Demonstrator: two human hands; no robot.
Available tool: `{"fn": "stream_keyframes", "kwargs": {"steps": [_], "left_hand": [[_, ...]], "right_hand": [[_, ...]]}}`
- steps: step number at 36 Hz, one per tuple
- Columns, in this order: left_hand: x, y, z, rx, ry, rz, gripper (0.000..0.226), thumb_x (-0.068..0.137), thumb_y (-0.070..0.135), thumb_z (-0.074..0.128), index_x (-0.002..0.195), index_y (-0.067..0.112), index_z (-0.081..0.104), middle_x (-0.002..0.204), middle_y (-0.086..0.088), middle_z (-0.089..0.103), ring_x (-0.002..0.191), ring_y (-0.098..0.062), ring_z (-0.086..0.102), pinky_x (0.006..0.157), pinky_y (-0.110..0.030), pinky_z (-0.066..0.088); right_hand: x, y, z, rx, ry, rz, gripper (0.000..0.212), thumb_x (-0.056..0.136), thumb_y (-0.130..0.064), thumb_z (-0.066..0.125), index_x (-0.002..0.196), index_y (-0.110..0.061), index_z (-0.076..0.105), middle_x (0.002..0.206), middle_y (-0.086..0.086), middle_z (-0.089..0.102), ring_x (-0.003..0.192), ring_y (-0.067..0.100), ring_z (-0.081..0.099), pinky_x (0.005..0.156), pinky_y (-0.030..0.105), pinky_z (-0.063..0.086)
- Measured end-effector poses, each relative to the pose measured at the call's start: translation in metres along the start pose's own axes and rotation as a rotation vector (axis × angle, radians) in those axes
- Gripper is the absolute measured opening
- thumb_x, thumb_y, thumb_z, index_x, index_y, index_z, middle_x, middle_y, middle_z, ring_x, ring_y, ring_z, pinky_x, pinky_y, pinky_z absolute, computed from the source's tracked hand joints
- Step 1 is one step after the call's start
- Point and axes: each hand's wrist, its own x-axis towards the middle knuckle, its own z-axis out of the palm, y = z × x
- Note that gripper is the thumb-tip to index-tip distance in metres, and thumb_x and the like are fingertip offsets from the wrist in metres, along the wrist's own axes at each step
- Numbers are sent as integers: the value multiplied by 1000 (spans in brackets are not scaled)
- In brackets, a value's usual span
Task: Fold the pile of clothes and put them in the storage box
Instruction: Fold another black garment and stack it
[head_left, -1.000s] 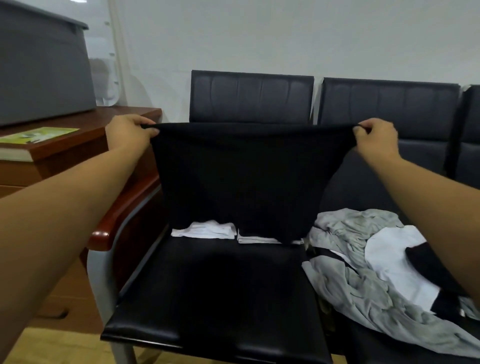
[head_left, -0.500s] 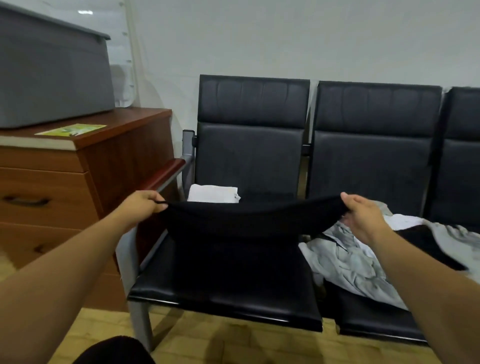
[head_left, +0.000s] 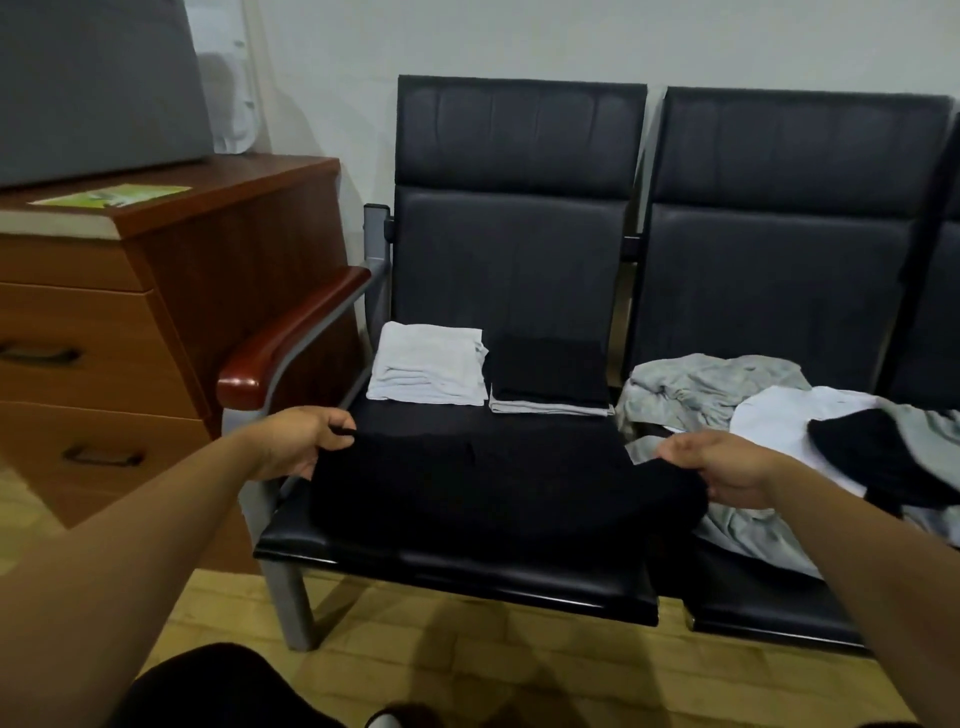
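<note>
Fingers (head_left: 328, 419) of left hand (head_left: 304, 441) pinched shut on the left far corner of the black fabric garment (head_left: 498, 483). Right hand (head_left: 727, 470) fingers (head_left: 679, 450) curled on its right end. That grip is partly hidden, so it reads as clamped but isn't certain.

Garment lies flat on the front half of the black leather chair seat (head_left: 467, 569), directly between the hands. Its long axis runs left-right, with one hand at each short end.

My read: mid-fold. Next move is probably one end carried across to the other, or the far edge pulled toward the body. Either hand is equally placed for that.

Just behind it, against the backrest: folded white stack (head_left: 428, 364), and beside that a folded black piece on a pale stack (head_left: 550, 371). Crumpled grey, white and black unfolded pile (head_left: 701, 384) sits on the next seat, touching the right hand's side.

Grey fabric storage box (head_left: 93, 88) sits on the wooden drawer cabinet (head_left: 249, 234), up and left and well apart, so the left hand is nearer. Plenty left to do.
</note>
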Motion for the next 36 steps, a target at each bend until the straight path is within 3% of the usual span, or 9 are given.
{"fn": "stream_keyframes", "kwargs": {"steps": [5, 8, 11, 14, 18, 24, 30, 33, 36], "left_hand": [[38, -20, -2, -74, 342, 11, 16, 101, 1, 42, 105, 7, 56, 97, -19, 55, 82, -28, 54, 66, -32, 45], [64, -35, -3, -62, 492, -23, 17, 101, 8, 46, 110, 6, 60, 111, -23, 58, 97, -36, 57, 75, -36, 45], [89, -47, -1, -19, 615, -25, 14, 99, 15, 52, 106, 10, 64, 109, -22, 63, 95, -35, 60, 75, -37, 49], [108, -50, 3, 70, 678, -52, 15, 97, 21, 58, 105, 9, 62, 102, -19, 64, 95, -36, 61, 81, -44, 53], [132, -55, 0, 256, 739, -52, 23, 93, 27, 64, 108, 9, 63, 101, -16, 65, 95, -33, 61, 86, -41, 52], [150, -54, 10, 490, 811, -55, 33, 95, 32, 60, 122, 13, 60, 112, -14, 65, 101, -32, 61, 82, -37, 49], [150, -57, 7, 599, 820, -150, 50, 89, 52, 61, 118, 11, 56, 123, -19, 58, 112, -39, 54, 93, -43, 46], [146, -49, 13, 656, 750, -400, 92, 81, 74, 54, 139, 5, 38, 144, -23, 37, 131, -42, 36, 106, -47, 34], [140, -43, 16, 638, 681, -494, 112, 72, 82, 55, 145, 2, 28, 149, -24, 27, 135, -41, 29, 110, -46, 29]], "right_hand": [[29, -17, 6, 32, 96, -110, 22, 103, 0, 45, 102, -6, 66, 103, 13, 68, 97, 22, 64, 85, 32, 50], [55, -30, 12, 83, 183, -151, 28, 101, 9, 44, 99, -9, 65, 102, 13, 66, 95, 20, 65, 80, 27, 53], [92, -35, 17, 7, 291, -169, 27, 97, 10, 52, 98, -14, 65, 110, 18, 64, 102, 29, 64, 93, 40, 55], [124, -30, 25, -164, 414, -117, 18, 90, 0, 66, 101, -14, 65, 117, 23, 65, 101, 34, 65, 92, 52, 54], [147, -9, 45, -470, 513, -147, 24, 90, 1, 63, 113, -5, 67, 120, 20, 65, 111, 35, 62, 91, 37, 49], [161, 5, 55, -718, 604, -178, 29, 96, -3, 55, 126, -4, 58, 120, 25, 62, 110, 40, 59, 97, 41, 46], [150, 14, 78, -998, 854, -431, 37, 90, -7, 60, 124, 7, 57, 119, 35, 52, 107, 53, 52, 95, 57, 44], [134, 13, 108, -1062, 761, -574, 35, 91, -22, 58, 115, 4, 61, 121, 30, 54, 107, 50, 54, 95, 56, 49], [116, 16, 136, -1048, 481, -670, 48, 97, -38, 53, 128, -3, 61, 136, 22, 54, 122, 42, 55, 104, 50, 47]]}}
